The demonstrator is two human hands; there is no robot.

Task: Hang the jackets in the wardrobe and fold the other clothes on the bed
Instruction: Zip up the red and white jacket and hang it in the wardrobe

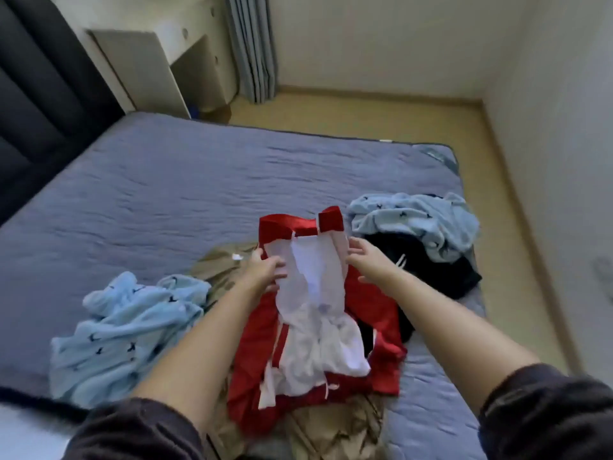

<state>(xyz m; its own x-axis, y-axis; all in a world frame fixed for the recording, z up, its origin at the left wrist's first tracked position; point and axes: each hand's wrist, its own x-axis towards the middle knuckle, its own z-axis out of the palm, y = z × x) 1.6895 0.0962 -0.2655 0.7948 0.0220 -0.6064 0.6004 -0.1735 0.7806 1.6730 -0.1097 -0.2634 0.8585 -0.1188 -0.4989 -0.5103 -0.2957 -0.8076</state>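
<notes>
left hand [262, 267] and right hand [366, 260] pinch red satin jacket with white lining [308, 293] at collar sides, above blue quilted bed [166, 194].

Red, white-lined jacket [252, 353], perhaps inside-out, atop tan garment [331, 429]
</notes>
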